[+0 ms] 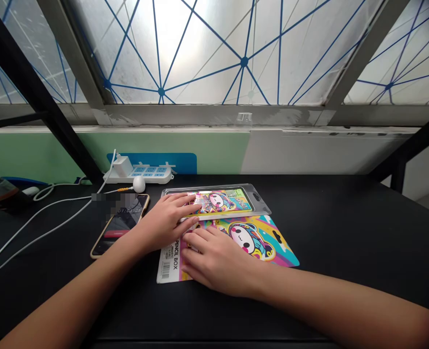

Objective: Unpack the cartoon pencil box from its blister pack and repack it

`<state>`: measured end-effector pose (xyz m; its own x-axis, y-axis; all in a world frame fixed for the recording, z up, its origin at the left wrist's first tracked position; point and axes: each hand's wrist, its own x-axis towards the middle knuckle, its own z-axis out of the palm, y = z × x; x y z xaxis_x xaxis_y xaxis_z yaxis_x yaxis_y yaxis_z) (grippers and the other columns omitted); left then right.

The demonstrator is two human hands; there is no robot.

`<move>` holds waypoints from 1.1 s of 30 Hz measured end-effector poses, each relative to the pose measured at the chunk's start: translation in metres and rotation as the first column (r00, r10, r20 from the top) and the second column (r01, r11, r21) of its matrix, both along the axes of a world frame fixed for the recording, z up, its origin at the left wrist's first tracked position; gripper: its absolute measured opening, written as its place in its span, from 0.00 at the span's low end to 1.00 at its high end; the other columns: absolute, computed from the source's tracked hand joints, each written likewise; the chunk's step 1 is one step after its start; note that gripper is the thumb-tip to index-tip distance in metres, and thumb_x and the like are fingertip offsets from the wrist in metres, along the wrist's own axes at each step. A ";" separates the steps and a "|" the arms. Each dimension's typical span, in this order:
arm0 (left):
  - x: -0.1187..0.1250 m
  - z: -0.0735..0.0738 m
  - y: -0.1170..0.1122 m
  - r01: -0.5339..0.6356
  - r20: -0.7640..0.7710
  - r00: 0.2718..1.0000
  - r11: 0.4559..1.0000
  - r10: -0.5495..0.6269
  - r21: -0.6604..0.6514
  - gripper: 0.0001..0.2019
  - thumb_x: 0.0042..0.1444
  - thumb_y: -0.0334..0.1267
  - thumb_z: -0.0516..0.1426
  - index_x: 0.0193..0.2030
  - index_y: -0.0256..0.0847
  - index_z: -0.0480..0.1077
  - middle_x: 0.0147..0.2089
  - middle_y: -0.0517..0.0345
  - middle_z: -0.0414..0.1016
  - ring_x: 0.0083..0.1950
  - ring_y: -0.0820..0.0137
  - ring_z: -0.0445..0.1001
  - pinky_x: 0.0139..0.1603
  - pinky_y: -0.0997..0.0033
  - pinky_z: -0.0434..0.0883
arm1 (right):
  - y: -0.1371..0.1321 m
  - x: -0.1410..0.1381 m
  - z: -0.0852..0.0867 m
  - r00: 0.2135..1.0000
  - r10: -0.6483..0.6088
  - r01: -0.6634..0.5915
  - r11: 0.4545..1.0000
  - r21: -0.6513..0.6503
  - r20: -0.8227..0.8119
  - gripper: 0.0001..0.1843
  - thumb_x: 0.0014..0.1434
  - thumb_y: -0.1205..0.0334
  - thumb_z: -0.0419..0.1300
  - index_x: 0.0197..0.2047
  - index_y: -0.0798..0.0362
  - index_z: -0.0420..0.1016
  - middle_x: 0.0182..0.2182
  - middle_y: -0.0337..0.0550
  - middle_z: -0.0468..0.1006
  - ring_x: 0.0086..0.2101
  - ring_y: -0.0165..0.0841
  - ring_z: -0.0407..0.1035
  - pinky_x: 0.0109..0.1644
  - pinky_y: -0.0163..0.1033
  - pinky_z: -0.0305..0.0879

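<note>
A colourful backing card printed with a cartoon character and "PENCIL BOX" lies flat on the black desk. Just behind it, overlapping its far edge, rests a clear plastic blister pack with a similarly printed pencil box inside. My left hand lies on the left part of the blister pack, fingers stretched out. My right hand rests palm down on the card, its fingers extended and slightly bent, covering part of the picture. Neither hand grips anything that I can see.
A phone lies left of the card, close to my left forearm. Behind it are a white power strip with a plugged-in charger and a looping white cable. A bottle lies at the far left. Black metal posts flank the window.
</note>
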<state>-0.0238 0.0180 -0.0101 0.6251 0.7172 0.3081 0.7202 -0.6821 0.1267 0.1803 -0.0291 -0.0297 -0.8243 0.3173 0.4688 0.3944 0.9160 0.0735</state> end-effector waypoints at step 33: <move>0.006 -0.007 -0.003 -0.051 -0.192 0.980 0.999 0.047 -0.014 0.46 0.52 0.64 0.63 0.74 0.48 0.57 0.76 0.33 0.54 0.75 0.34 0.53 0.67 0.29 0.59 | 0.120 0.111 0.043 0.889 -0.413 0.452 0.728 -0.516 0.197 0.34 0.50 0.34 0.67 0.52 0.49 0.76 0.49 0.53 0.72 0.51 0.51 0.67 0.53 0.56 0.70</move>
